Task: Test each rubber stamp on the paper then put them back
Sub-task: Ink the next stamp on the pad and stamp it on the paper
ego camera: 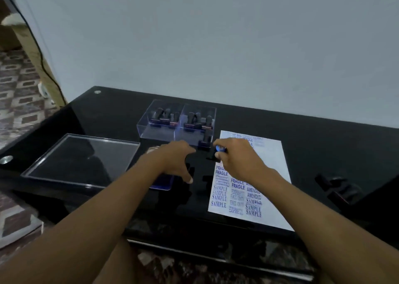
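Note:
A white paper [274, 176] covered with blue prints such as FRAGILE and SAMPLE lies on the black table. My right hand [237, 156] grips a black stamp [218, 153] with a blue top, at the paper's left edge. My left hand [174, 160] hovers with fingers spread over the blue ink pad [162, 183]. A clear box [172, 130] behind the hands holds several black stamps. One stamp [205, 142] stands at the box's front right corner.
The clear box lid [64, 167] lies flat at the left. More black stamps [339, 188] lie at the right of the paper. The glossy black table [323, 145] meets a plain wall behind. Patterned floor lies to the left.

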A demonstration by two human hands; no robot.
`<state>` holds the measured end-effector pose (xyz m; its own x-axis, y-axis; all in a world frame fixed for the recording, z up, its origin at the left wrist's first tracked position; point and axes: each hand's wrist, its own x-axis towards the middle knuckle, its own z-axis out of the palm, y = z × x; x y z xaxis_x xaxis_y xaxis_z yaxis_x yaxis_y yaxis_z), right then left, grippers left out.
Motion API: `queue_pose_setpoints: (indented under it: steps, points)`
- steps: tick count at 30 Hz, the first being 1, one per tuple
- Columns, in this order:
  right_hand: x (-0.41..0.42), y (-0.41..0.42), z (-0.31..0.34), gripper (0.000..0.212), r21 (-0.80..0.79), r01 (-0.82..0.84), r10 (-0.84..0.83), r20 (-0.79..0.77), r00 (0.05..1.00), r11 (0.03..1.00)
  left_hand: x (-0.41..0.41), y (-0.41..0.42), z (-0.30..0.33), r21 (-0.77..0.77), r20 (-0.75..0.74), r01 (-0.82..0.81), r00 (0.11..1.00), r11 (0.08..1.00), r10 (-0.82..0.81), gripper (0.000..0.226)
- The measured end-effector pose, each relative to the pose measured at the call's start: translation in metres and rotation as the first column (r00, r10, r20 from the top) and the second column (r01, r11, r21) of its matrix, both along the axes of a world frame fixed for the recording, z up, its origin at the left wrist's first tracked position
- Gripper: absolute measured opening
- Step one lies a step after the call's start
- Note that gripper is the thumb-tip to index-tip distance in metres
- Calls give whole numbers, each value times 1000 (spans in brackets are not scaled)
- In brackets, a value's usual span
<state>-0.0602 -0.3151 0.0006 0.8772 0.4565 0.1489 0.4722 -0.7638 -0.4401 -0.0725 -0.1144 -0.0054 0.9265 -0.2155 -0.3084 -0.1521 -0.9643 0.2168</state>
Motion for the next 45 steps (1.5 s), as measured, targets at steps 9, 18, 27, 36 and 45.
queue_pose_setpoints:
  steps: [9, 18, 27, 36, 45]
  points:
    - [50, -118, -3, 38, -56, 250, -253, -57, 966, 967, 48, -97, -15, -163, -16, 104, 994, 981, -108, 85]
    - [90, -123, -18, 40, -98, 223, -229, -48, 972, 970, 75, -108, -26, -81, -85, 111, 989, 991, -118, 94]
    - [99, -120, -28, 14, -128, 230, -239, -63, 969, 965, 74, -107, -29, -103, -97, 98, 989, 990, -108, 92]
    - [99, -117, -31, 25, -116, 233, -242, -76, 967, 966, 73, -106, -26, -96, -103, 113, 987, 989, -123, 92]
    - [96, -115, -40, 40, -110, 220, -224, -26, 974, 969, 74, -108, -28, -90, -100, 126, 986, 988, -134, 92]
